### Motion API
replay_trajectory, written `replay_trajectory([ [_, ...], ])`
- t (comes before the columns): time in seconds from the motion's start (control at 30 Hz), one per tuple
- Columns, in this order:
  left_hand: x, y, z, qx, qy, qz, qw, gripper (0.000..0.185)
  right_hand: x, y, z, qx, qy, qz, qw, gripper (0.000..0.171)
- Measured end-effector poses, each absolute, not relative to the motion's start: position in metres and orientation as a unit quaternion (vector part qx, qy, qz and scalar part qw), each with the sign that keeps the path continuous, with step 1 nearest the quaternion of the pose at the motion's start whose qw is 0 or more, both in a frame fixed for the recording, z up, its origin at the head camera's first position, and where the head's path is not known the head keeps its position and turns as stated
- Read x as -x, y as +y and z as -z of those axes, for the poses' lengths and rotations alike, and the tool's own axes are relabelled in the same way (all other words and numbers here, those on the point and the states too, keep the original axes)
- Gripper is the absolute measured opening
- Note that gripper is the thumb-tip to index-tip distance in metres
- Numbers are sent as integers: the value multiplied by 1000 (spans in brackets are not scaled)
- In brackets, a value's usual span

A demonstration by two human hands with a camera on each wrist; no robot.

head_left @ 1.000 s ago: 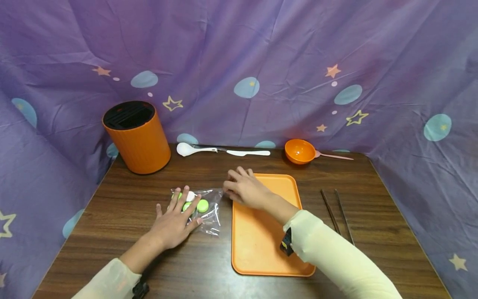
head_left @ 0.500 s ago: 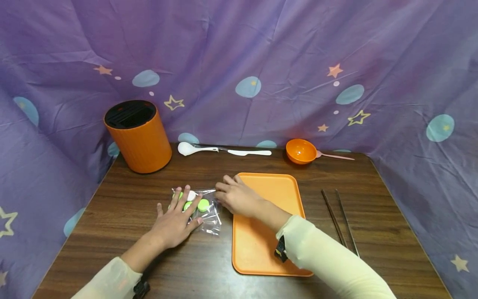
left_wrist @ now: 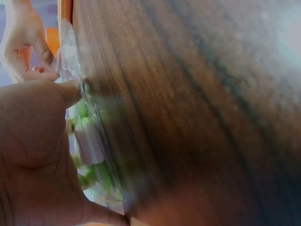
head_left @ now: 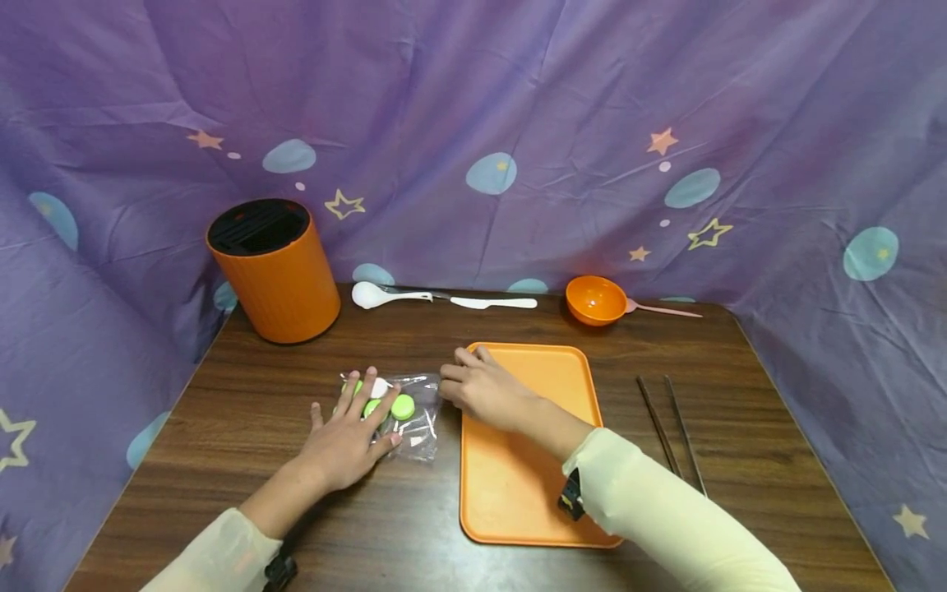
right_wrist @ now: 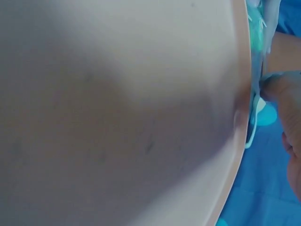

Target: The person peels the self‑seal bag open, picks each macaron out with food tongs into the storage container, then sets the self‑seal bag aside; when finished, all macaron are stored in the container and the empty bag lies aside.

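— Where was the bag (head_left: 403, 411)?

— On the table (head_left: 244, 411), just left of the tray (head_left: 533, 485). My left hand (head_left: 344, 444) lay flat on it, fingers straight. My right hand (head_left: 484, 390) pinched its edge.

— Was it open?

— Not yet — the green things (head_left: 403, 406) sat inside.

— Anything in the way?

— No. The bin (head_left: 274, 271), spoon (head_left: 385, 294), bowl (head_left: 594, 299) and chopsticks (head_left: 669, 427) were well apart.

We see a crumpled clear plastic bag (head_left: 407, 411) lying flat on the brown wooden table, just left of the orange tray. Inside it sit round lime-green pieces (head_left: 403, 406) and a small white piece (head_left: 379, 387), bunched toward its left end.
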State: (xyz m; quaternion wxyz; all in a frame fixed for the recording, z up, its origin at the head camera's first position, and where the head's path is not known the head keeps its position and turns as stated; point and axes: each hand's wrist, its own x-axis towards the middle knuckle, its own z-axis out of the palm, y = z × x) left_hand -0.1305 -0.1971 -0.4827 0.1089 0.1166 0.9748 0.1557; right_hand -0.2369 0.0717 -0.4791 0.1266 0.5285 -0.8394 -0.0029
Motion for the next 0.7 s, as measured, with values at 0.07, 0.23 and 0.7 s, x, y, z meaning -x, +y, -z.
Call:
replay_trajectory([
  [0.07,130,-197,483,-116,974,-159,108,74,238,76,479,-525,-842,1,128,5],
  [0.23,130,-196,483,-115,975,-158,109,75,234,79,476,-526,-840,-1,134,6],
  [0.7,132,-197,486,-118,973,-168,106,75,211,60,477,-562,-823,-7,86,11],
])
